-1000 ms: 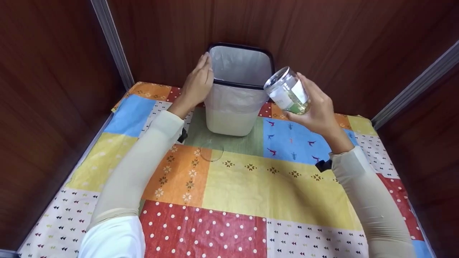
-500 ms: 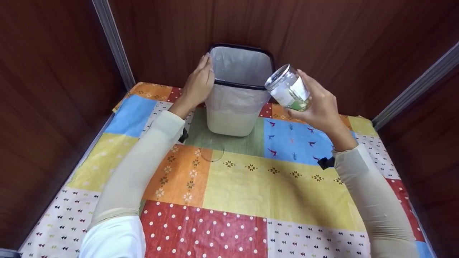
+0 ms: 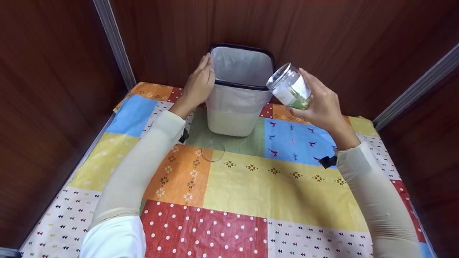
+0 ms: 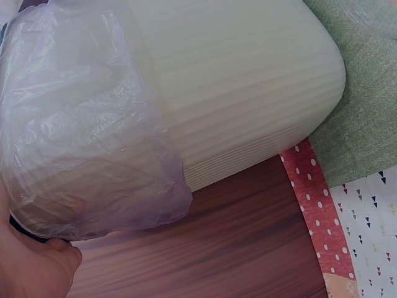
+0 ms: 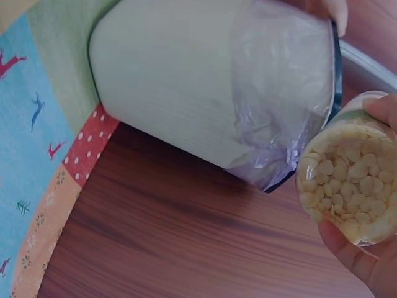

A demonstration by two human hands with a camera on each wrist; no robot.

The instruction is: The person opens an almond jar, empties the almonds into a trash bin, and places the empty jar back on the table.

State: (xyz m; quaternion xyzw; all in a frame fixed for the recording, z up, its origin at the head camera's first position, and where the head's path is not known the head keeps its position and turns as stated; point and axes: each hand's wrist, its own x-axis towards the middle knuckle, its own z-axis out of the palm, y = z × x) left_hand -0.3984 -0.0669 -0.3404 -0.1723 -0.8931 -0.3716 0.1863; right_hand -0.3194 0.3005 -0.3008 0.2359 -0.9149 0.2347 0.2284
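I see the right hand curled round a jar just beside the bin, tipped toward it, while the left hand grips the bin's rim, maybe to keep it still.

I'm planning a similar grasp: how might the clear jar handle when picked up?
The clear jar looks smooth and shiny, so it might slip. Being round, it would probably roll on its side. The pale pieces inside look loose, so they may shift when tilted.
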